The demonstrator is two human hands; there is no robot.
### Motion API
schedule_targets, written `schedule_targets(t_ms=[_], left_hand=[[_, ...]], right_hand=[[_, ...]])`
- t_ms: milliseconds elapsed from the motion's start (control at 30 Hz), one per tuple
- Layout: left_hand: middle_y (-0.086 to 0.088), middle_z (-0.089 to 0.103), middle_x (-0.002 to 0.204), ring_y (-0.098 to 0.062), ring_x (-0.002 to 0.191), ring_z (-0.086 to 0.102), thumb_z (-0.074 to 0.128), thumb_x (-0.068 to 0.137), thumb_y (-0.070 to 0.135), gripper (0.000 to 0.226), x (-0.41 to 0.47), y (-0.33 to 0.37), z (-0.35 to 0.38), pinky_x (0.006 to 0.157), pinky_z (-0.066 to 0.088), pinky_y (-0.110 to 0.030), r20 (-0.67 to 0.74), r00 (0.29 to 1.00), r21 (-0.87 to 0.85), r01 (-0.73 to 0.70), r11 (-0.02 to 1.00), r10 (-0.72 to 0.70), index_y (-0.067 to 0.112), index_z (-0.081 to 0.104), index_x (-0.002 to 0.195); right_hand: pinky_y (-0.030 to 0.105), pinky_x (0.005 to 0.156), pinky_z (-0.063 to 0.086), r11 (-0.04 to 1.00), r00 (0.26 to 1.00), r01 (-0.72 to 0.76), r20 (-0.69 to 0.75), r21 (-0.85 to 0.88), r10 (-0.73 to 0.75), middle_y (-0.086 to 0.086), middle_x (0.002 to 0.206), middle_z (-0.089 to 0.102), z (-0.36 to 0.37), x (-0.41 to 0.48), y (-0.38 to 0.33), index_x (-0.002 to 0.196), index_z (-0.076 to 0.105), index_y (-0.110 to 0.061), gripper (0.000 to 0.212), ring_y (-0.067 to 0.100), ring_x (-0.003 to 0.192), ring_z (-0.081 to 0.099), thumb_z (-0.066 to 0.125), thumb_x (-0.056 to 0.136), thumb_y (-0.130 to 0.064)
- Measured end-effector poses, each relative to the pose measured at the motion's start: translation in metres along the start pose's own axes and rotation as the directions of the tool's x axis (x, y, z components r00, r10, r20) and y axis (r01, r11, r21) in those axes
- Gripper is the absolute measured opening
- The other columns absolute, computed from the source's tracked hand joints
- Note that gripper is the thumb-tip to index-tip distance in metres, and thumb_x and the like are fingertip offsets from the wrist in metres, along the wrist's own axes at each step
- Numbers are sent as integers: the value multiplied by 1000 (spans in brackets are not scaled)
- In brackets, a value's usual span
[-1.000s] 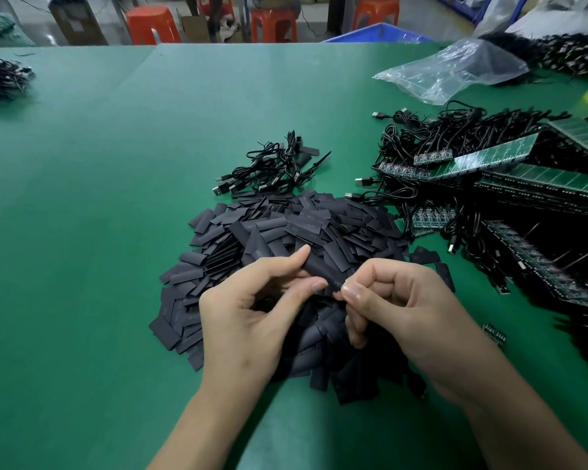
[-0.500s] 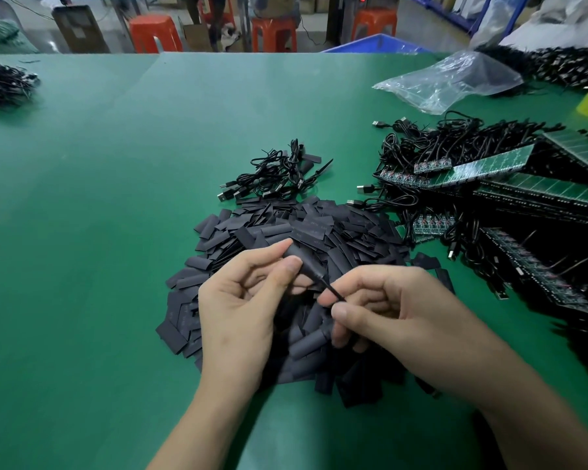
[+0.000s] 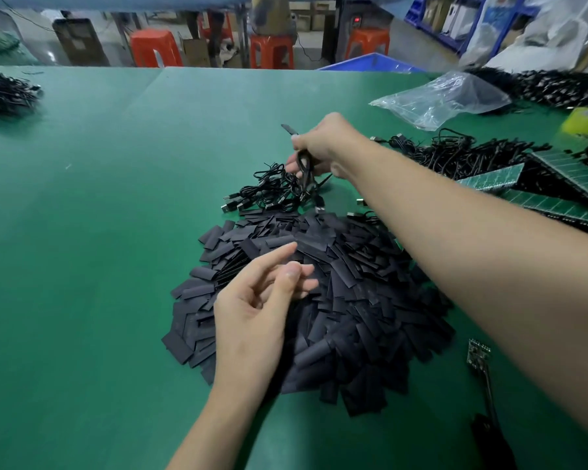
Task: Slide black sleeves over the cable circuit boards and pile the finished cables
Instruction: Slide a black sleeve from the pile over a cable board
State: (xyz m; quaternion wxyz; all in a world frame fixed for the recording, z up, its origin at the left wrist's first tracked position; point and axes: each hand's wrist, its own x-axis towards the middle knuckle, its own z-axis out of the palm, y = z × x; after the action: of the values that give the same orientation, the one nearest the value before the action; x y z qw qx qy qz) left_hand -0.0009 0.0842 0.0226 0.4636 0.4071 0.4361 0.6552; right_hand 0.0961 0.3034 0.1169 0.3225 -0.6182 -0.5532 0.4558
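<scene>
Gripping sleeved cable (image 3: pixel 288 129) above cable pile (image 3: pixel 269 193), right hand (image 3: pixel 323 144), green table (image 3: pixel 116 198) stretching left.

Found no legible text, brand, number or sign: marks on the green circuit board panels (image 3: pixel 489 176) too small to read, faces of the cartons (image 3: pixel 78 42) behind the table (image 3: pixel 116 198) too blurred.

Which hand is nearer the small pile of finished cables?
Right. The right hand hangs above the finished cables, gripping a sleeved cable; the left hand is open over the sleeve heap, nearer the person.
</scene>
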Motion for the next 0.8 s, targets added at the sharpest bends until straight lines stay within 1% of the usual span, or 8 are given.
schedule_targets(t_ms=[133,200,300,367,467,533,700,800], left_hand=[[-7,80,93,-21,84,78,64,89,26,32,-3,-3,1,79,59,-22,53,998,56,-24,998,21,12,73,116],[-6,80,93,-20,84,78,64,89,26,33,-2,-4,0,80,59,-23,66,997,78,-33,996,28,11,73,116],[-5,80,93,-19,84,78,64,91,25,30,-2,-3,1,81,59,-23,80,996,105,-49,993,40,11,74,116],[-4,80,93,-19,84,78,64,91,25,28,-2,-3,1,81,60,-24,92,995,124,-59,991,48,12,75,114],[-3,80,92,-19,83,78,65,91,27,26,-3,-3,1,83,61,-27,112,992,169,-75,983,56,14,76,110],[-2,80,91,-19,82,78,66,95,18,17,-3,-6,1,83,61,-29,122,991,203,-85,975,61,14,77,108],[1,80,90,-17,81,78,65,98,12,15,-8,-8,4,82,60,-24,151,986,270,-115,956,75,16,77,105],[3,80,90,-14,82,78,66,98,12,15,-16,-8,9,80,58,-20,190,978,302,-146,942,90,18,78,103]], right_hand=[[46,101,55,993,999,13,42,-121,-8,21,131,61,7,22,-8,148,33,1,59,33,106,71,55,106,-35],[46,106,52,979,996,49,84,-199,-33,21,139,58,3,16,-2,148,39,-1,60,34,125,63,51,106,-42],[30,84,51,961,987,157,64,-227,-146,22,130,66,-17,-13,16,131,61,0,47,33,119,66,51,106,-38],[30,80,53,921,973,230,53,-313,-225,13,115,75,-41,-49,32,117,71,-4,39,24,105,72,53,105,-36],[18,75,48,775,960,261,70,-575,-271,-15,97,72,-82,-114,71,98,73,-25,16,0,90,67,62,100,-37],[17,73,43,670,968,218,71,-710,-241,-16,97,69,-103,-154,98,99,71,-30,6,0,90,63,68,96,-34],[33,105,46,389,995,19,56,-921,85,-4,127,55,-117,-215,159,137,55,-22,56,16,120,55,61,94,-58],[33,101,48,311,996,-35,-9,-950,87,-3,122,49,-113,-236,182,132,54,-18,59,18,120,51,55,95,-63]])
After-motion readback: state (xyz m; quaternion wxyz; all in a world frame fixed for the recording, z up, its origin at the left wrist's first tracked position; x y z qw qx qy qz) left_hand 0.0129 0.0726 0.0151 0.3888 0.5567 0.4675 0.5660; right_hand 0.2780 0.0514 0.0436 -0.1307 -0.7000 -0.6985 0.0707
